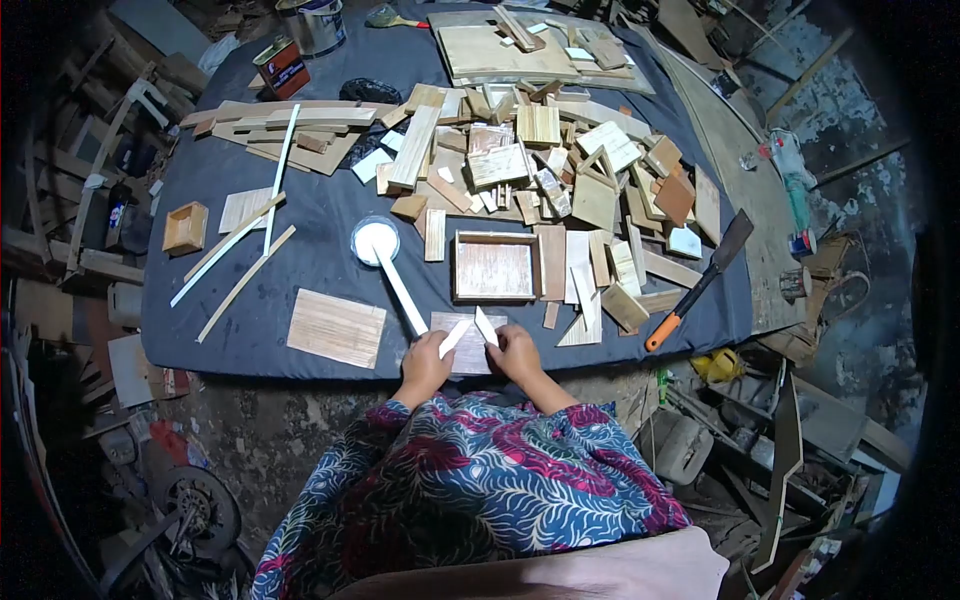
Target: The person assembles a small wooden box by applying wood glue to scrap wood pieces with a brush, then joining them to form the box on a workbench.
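Note:
My left hand point(427, 362) is closed on a short pale wood strip point(454, 337) that slants up to the right. Opposite it, my right hand point(517, 353) pinches another short strip point(486, 326), which leans up to the left. Both strips are held over a thin wood panel point(470, 362) at the table's front edge. A round tub of white paste point(365, 242) stands beyond my left hand. From the tub a long pale stick point(402, 290) slopes down, its near end right at my left fingers. Just past the strips lies a shallow wooden tray point(496, 296).
A pile of wood offcuts point(498, 165) fills the table's middle and right. On the right lies a large knife with an orange handle point(664, 331). Left are a flat panel point(337, 328), thin strips point(245, 285) and a small wooden box point(185, 228). Cans point(282, 68) stand behind.

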Action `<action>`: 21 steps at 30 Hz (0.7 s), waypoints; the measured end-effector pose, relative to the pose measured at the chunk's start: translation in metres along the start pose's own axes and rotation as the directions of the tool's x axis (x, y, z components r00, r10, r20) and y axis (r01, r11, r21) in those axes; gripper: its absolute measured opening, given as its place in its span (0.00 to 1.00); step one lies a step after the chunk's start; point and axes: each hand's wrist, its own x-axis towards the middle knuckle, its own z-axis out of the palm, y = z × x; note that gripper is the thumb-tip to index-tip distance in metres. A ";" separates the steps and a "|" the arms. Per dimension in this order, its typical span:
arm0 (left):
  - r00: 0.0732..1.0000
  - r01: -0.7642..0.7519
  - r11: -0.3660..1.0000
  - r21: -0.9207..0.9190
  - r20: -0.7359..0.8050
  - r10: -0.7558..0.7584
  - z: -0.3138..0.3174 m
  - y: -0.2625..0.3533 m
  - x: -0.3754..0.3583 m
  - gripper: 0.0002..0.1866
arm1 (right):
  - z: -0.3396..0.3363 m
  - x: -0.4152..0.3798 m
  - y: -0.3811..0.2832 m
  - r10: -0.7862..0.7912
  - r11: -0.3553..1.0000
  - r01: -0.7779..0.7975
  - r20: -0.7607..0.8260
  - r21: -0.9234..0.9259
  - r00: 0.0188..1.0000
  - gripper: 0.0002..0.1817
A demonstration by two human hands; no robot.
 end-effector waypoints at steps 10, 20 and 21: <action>0.999 -0.035 0.999 -0.016 0.005 0.035 0.000 -0.004 -0.001 0.14 | 0.001 -0.001 0.004 -0.033 0.999 0.033 -0.003 -0.015 0.999 0.11; 0.997 -0.045 0.999 -0.018 0.065 0.046 -0.002 -0.008 0.003 0.14 | -0.001 -0.001 0.009 -0.081 0.995 0.075 -0.089 -0.069 0.993 0.13; 0.993 -0.088 0.996 -0.014 0.079 0.089 -0.001 -0.010 0.003 0.14 | -0.002 -0.001 0.009 -0.087 0.993 0.077 -0.101 -0.091 0.991 0.13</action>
